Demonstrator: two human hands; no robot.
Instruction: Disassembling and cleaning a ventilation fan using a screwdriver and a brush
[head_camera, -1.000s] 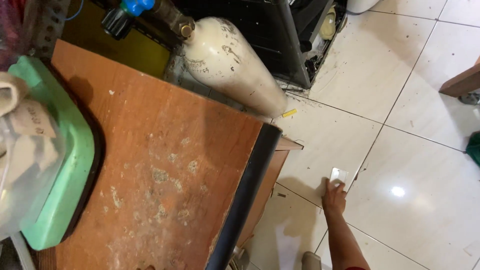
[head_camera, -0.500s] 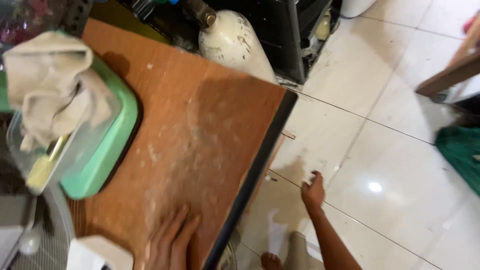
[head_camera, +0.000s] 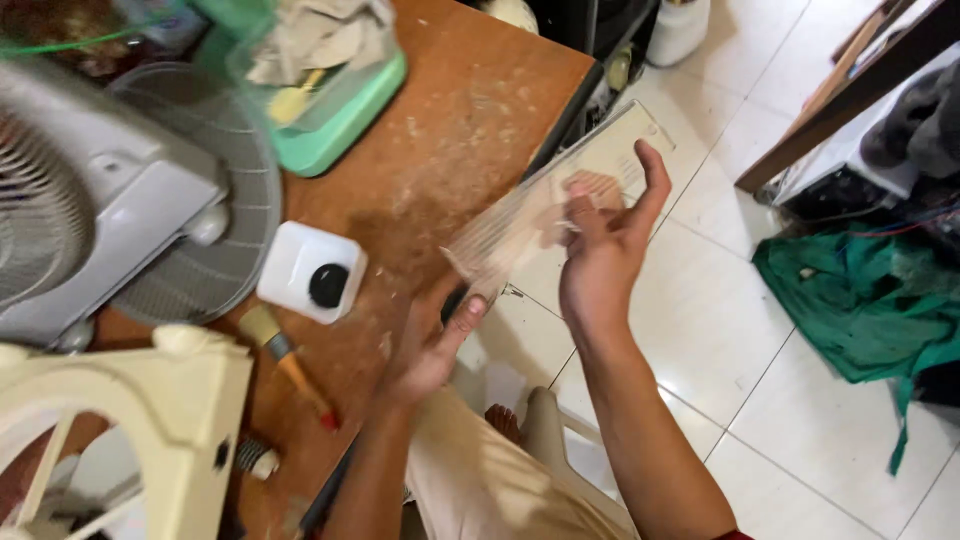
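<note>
Clear ribbed plastic panel (head_camera: 545, 205), tilted, motion-blurred

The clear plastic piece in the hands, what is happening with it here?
A person holds a clear plastic panel in both hands over the edge of a dusty wooden table. The right hand grips its upper part, the left hand its lower end. A paintbrush and fan parts lie on the table.
</note>
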